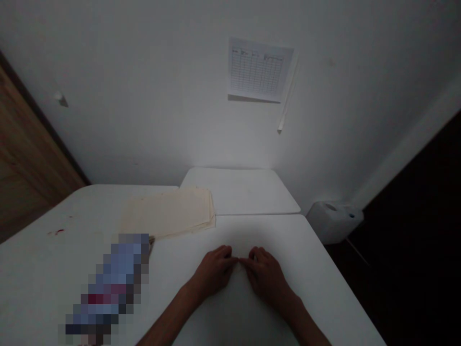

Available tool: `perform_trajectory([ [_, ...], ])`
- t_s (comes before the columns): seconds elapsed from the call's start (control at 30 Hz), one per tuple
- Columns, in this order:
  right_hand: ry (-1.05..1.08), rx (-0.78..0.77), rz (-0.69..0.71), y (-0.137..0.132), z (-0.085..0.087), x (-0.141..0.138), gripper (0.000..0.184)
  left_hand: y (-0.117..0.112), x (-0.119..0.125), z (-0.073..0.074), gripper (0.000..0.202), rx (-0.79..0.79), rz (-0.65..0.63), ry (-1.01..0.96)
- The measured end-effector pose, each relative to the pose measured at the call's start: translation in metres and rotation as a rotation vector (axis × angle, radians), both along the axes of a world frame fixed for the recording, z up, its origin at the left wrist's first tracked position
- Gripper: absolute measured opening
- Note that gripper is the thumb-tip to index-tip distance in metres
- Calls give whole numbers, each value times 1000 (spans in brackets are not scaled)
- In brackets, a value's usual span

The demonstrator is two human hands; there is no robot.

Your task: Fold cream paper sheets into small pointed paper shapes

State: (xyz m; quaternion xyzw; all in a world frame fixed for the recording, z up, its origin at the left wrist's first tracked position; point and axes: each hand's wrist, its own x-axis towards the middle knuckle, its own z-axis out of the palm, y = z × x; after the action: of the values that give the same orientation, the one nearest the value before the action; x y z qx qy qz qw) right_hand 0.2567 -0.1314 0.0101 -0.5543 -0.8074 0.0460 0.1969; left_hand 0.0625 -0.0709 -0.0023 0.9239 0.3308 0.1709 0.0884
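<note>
My left hand [218,270] and my right hand [265,272] meet low over the white table [230,307]. Their index fingers point at each other, and the tips almost touch. Both hands are closed, with the fingers curled and the thumbs pressed in. Something small and pale shows faintly under the fingertips, too dim and small to name. To the left of my left hand lies a stack of cream-coloured sheets [169,211], flat on the tabletop.
A pixelated bluish patch [111,283] covers something at the left. A printed chart [256,72] hangs on the wall, with a pale strip [288,96] beside it. A white plastic container [329,223] stands beyond the table's right edge. Wooden boards [29,158] border the left.
</note>
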Motion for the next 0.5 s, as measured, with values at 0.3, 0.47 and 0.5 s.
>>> perform_trajectory([
  [0.3, -56, 11, -55, -9, -1, 1, 31, 0, 1, -1, 17, 18, 22, 35],
  [0.47, -86, 12, -89, -17, -5, 11, 33, -1, 1, -2, 18, 35, 18, 16],
  [0.5, -88, 14, -96, -18, -6, 13, 34, -1, 1, -1, 18, 36, 17, 19],
])
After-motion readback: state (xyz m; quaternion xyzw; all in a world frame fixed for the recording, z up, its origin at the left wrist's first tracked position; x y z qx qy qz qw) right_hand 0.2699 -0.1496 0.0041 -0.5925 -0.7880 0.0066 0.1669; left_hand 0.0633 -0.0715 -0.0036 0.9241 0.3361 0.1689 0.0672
